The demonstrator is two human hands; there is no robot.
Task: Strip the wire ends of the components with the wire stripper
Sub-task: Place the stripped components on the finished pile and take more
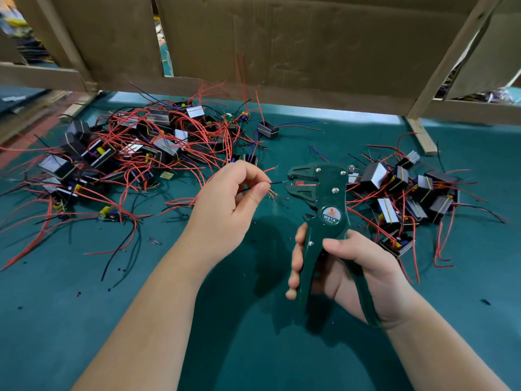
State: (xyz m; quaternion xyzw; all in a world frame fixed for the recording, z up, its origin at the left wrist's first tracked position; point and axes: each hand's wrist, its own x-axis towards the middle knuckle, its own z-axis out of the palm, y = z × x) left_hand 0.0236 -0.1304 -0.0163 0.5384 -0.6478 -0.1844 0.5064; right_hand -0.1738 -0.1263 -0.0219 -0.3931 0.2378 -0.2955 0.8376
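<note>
The wire stripper [324,198] stands upright over the green counter [253,356], its head pointing left and its jaws apart. The right hand [348,273] grips it from below, fingers [296,266] curled round the left handle and the thumb lying across the front, with the other handle against the palm. Just left of the stripper's head, the left hand [232,200] pinches a black wire [279,182] between thumb and forefinger. The wire's free end reaches the mouth of the jaws; I cannot tell whether it sits inside them. Further left of the stripper lies the larger pile of components [127,148], tangled with red and black leads. To the stripper's right sits the smaller pile of components [408,193]. Behind the stripper, a cardboard panel [282,46] stands along the far edge of the counter. Small dark specks dot the counter around the stripper.
</note>
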